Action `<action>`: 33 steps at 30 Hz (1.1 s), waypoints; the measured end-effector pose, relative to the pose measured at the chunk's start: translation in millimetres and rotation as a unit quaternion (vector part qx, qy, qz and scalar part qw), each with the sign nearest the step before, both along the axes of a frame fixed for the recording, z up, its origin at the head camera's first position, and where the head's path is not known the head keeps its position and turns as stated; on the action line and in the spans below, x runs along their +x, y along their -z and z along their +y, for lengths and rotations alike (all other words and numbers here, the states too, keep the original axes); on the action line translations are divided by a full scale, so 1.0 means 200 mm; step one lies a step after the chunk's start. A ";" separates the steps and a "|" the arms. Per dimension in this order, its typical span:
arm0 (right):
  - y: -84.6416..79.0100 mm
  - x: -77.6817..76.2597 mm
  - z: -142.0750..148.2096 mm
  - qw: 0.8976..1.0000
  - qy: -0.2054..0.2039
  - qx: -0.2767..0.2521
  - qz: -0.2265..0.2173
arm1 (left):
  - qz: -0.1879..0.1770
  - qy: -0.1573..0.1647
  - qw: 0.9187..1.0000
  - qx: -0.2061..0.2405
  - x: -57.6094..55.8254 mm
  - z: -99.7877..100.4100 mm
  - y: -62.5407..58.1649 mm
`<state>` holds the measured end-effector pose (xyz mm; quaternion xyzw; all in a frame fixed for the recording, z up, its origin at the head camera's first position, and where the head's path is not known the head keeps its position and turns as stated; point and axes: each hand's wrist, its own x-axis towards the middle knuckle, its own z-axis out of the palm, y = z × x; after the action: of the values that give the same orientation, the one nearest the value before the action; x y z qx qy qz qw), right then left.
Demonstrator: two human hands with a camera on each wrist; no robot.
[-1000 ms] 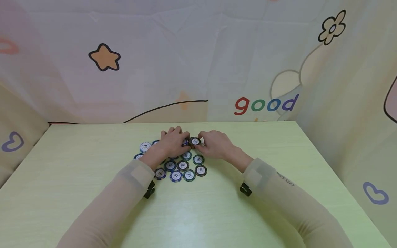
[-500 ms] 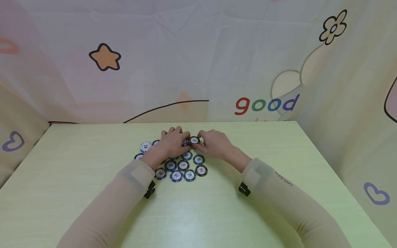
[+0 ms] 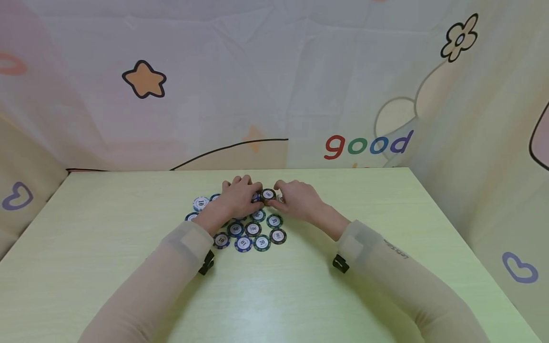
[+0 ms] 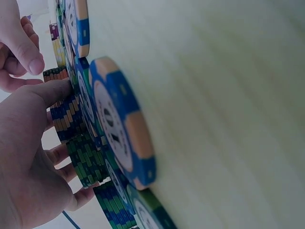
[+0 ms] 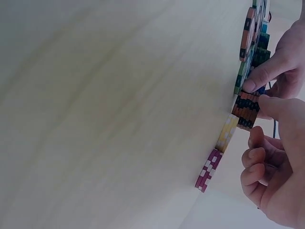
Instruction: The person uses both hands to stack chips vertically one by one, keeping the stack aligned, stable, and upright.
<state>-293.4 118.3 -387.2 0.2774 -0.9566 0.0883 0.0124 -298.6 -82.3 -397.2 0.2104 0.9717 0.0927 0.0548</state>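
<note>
Several poker chip stacks stand in a row at the far side of the table. My left hand (image 3: 233, 199) lies over the row, its thumb in front and fingers behind, gripping the blue-and-tan stack (image 4: 66, 119) and the green stack (image 4: 86, 160). At the row's right part my right hand (image 3: 300, 200) has its thumb and index finger around the black-and-orange stack (image 5: 246, 109). Its other fingers curl inward in the right wrist view. The two thumbs come close together at this stack. Flat chips, among them a blue-and-tan 10 chip (image 4: 114, 119), lie in front.
A low yellow stack (image 5: 227, 133) and a maroon-and-white stack (image 5: 208, 170) continue the row, mostly hidden behind my right hand in the head view. A white-and-blue chip (image 3: 200, 204) lies at the left. A printed curtain (image 3: 223, 95) hangs behind the table (image 3: 274, 300).
The black-and-orange stack has shifted very slightly left, toward my left hand. Both hands otherwise keep nearly the same place.
</note>
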 end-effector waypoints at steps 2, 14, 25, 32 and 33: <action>-0.01 0.01 0.01 1.000 -0.002 0.000 0.002 | -0.001 0.000 1.000 0.000 0.00 0.00 0.00; -0.04 0.09 0.07 0.998 -0.032 0.023 -0.043 | -0.001 0.004 1.000 -0.004 0.00 0.00 0.00; -0.04 0.12 0.08 0.992 -0.044 0.037 -0.116 | 0.002 0.005 1.000 -0.003 0.00 0.00 0.00; -0.03 0.11 0.09 0.992 -0.038 0.041 -0.117 | 0.000 0.004 1.000 -0.004 0.00 0.00 0.00; -0.03 0.11 0.09 0.992 -0.038 0.041 -0.116 | -0.001 0.004 1.000 -0.005 0.00 0.00 0.00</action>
<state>-272.0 136.2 -381.5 0.3015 -0.9433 0.0808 -0.1130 -297.7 -82.3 -396.7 0.2138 0.9712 0.0881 0.0571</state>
